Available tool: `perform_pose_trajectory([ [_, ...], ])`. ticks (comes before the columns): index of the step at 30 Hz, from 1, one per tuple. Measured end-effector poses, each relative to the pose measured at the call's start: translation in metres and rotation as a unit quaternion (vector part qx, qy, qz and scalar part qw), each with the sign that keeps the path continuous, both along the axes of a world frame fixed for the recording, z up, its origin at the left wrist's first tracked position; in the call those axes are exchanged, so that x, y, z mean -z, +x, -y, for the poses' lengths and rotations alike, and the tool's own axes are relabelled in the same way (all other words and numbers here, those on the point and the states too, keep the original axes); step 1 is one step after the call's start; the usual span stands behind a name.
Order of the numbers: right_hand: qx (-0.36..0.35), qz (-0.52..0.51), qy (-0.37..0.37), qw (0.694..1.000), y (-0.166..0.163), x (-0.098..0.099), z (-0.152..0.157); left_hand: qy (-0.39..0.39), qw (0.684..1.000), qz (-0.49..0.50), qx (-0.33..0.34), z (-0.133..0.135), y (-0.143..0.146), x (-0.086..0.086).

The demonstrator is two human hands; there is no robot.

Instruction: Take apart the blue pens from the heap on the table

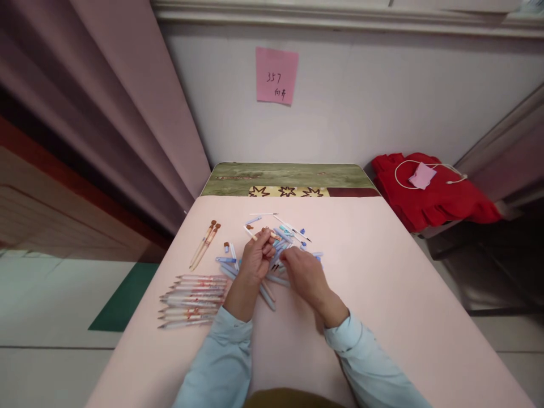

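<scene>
Over a loose pile of blue and white pen parts (282, 238), both my hands work close together. My left hand (255, 258) is closed, and a slim white pen part (250, 232) sticks out past its fingers. A brown-topped pen piece (274, 234) shows by its fingertips; whether it is gripped I cannot tell. My right hand (306, 277) is closed in a pinch just right of the left one, its fingertips at the pile's edge. What they pinch is hidden. Thin refills (293, 228) with dark tips lie just beyond the hands.
Left of my hands lies a row of several pens (193, 300), with two brown-topped pens (205, 245) above it. Pale paper covers the table (382, 340). A wall with a pink note (276, 76) stands behind; a red cloth (437, 198) is at the right.
</scene>
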State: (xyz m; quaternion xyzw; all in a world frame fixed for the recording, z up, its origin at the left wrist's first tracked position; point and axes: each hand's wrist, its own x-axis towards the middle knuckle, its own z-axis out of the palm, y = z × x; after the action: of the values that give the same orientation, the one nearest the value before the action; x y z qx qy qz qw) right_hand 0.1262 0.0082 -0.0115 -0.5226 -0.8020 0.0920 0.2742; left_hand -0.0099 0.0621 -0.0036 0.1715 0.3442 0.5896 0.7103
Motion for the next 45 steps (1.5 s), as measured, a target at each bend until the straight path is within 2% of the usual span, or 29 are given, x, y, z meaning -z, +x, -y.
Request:
perform_pose_trajectory([
  [3, 0.051, -0.186, -0.010, 0.981, 0.014, -0.007, -0.002, -0.004, 0.999, 0.026, 0.019, 0.003, 0.005, -0.001],
  [6, 0.088, -0.283, -0.041, 0.954, 0.021, -0.010, -0.004, -0.008, 0.999, 0.041, 0.029, 0.006, 0.012, -0.003],
  [14, 0.111, -0.324, -0.065, 0.937, 0.018, -0.008, -0.004, 0.002, 0.999, 0.008, 0.045, 0.010, 0.021, 0.000],
  [17, 0.106, -0.397, -0.085, 0.908, 0.017, -0.007, -0.004, -0.001, 0.998, 0.004, 0.060, 0.012, 0.023, 0.002],
  [23, 0.086, -0.550, -0.136, 0.820, 0.015, -0.008, -0.008, -0.026, 0.994, 0.033, 0.105, 0.013, 0.023, 0.001],
  [26, 0.065, -0.568, -0.178, 0.801, 0.016, -0.010, -0.010, -0.034, 0.992, 0.038, 0.115, 0.013, 0.022, -0.001],
  [30, 0.069, -0.575, -0.217, 0.786, 0.016, -0.010, -0.010, -0.032, 0.991, 0.038, 0.124, 0.014, 0.022, -0.002],
  [34, 0.098, -0.571, -0.187, 0.793, 0.016, -0.010, -0.010, -0.020, 0.991, 0.032, 0.129, 0.015, 0.022, -0.001],
  [37, 0.126, -0.552, -0.144, 0.811, 0.022, -0.009, -0.011, -0.026, 0.993, 0.040, 0.105, 0.012, 0.018, 0.000],
  [40, 0.138, -0.458, -0.156, 0.864, 0.035, -0.007, -0.012, -0.040, 0.996, 0.063, 0.051, 0.005, 0.009, 0.000],
  [43, 0.119, -0.284, -0.185, 0.933, 0.047, -0.004, -0.010, -0.041, 0.995, 0.093, 0.004, -0.001, 0.000, 0.000],
  [45, 0.097, -0.181, -0.187, 0.961, 0.050, -0.003, -0.009, -0.041, 0.994, 0.103, -0.010, -0.002, -0.002, 0.000],
])
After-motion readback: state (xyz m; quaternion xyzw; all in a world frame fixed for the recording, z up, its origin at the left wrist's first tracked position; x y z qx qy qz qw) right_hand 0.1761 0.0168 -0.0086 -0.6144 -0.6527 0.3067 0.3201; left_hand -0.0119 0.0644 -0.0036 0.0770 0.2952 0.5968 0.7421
